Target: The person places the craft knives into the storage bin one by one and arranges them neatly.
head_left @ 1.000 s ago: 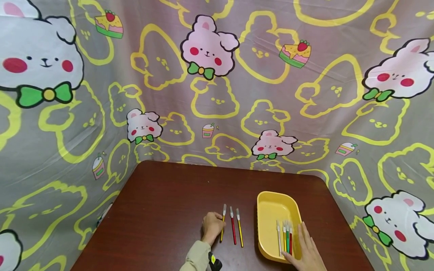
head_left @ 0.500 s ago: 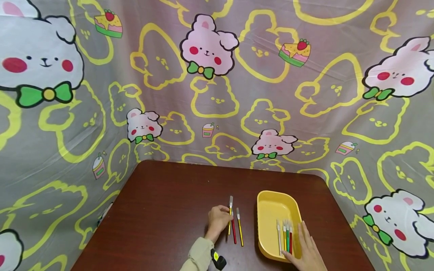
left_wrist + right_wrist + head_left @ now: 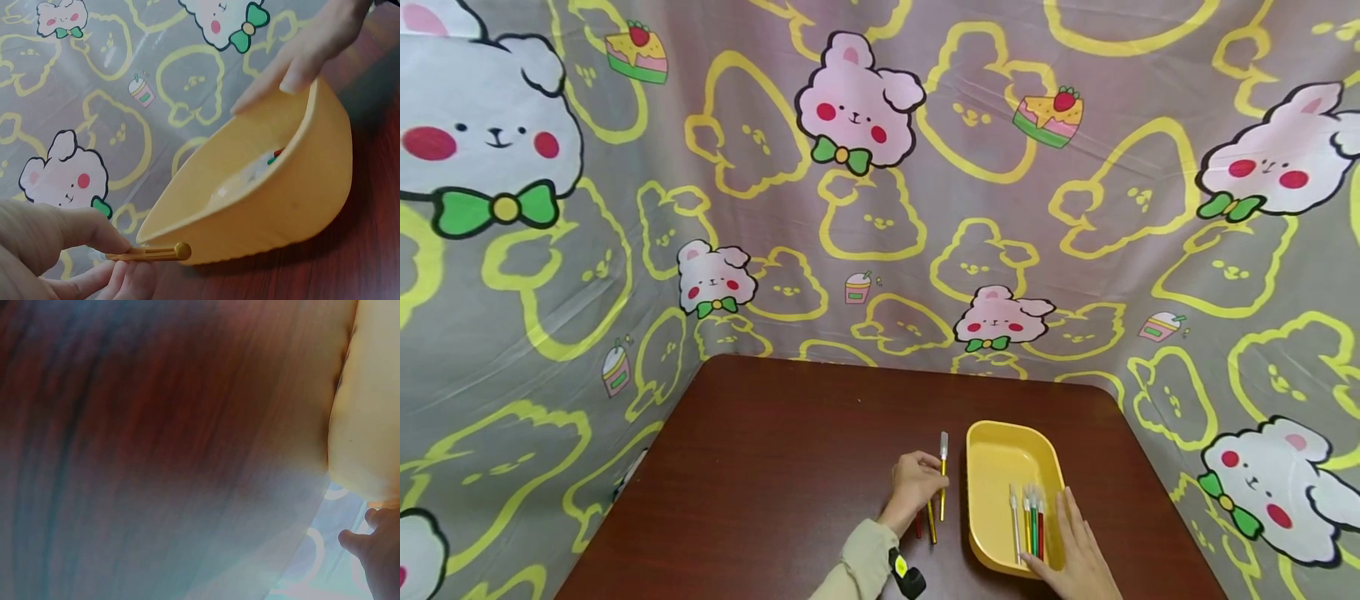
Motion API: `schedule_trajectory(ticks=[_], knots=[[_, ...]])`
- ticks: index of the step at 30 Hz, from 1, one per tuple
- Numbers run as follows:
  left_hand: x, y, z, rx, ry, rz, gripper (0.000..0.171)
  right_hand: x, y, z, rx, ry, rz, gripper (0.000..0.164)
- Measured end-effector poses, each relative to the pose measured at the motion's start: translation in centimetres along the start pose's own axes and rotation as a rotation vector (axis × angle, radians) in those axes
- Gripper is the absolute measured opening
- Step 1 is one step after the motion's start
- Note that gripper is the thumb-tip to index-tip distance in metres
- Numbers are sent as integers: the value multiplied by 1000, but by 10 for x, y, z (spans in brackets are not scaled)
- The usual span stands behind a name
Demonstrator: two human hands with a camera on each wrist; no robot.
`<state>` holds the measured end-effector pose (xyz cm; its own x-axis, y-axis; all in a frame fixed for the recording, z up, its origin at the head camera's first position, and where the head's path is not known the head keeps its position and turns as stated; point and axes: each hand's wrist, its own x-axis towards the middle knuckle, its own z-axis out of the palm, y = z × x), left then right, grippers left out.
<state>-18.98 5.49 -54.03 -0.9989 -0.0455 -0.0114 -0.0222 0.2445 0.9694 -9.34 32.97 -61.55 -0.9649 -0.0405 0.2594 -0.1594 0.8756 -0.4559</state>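
A gold-handled craft knife point(image 3: 942, 502) is pinched between the thumb and fingers of the left hand point(image 3: 917, 482), near the left wall of a yellow plastic tray point(image 3: 988, 454); the grip is thus clamped on the handle, apparently raised off the bench point(image 3: 775, 450). The shaft is taken part-way along, so that the clear-capped end is left free and pointed away from the person, presumably for balance and so that the tip is kept clear of the fingers. A red-handled knife point(image 3: 918, 527) and a second gold-handled knife point(image 3: 932, 527) are seen lying side by side on the bench, partly covered by the left hand. In the tray, silver point(image 3: 1017, 533), gold point(image 3: 1027, 532), green point(image 3: 1035, 537) and red point(image 3: 1041, 537) knives are grouped at the near end, caps likewise directed away, an arrangement judged deliberate. The right hand point(image 3: 1081, 554) is laid along the tray's right rim, its fingers straight and its thumb set apart at the near corner, probably so that the tray is steadied.
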Motion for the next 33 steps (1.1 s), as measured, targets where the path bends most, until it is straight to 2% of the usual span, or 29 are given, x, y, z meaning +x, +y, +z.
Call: schedule_trajectory(ticks=[5, 8, 10, 15, 24, 29, 33], knots=[[-2, 6, 11, -63, -50, -13, 21, -2, 0, 0, 7, -16, 26, 119], [-1, 11, 17, -76, -85, -1, 20, -2, 1, 0, -1, -11, 20, 119], [-1, 14, 21, -116, -119, -8, 20, -1, 1, 0, -3, -7, 13, 119], [-4, 20, 33, -173, -154, -16, 20, -1, 1, 0, -1, 4, 13, 119], [-13, 34, 62, -2, -131, -17, 23, 1, -2, -1, 5, -19, 27, 120], [-21, 38, 80, 74, -126, -24, 23, 1, 0, 3, -26, 47, -40, 118], [-27, 33, 96, 107, -90, -48, 25, 0, 2, 4, -37, 56, -48, 118]])
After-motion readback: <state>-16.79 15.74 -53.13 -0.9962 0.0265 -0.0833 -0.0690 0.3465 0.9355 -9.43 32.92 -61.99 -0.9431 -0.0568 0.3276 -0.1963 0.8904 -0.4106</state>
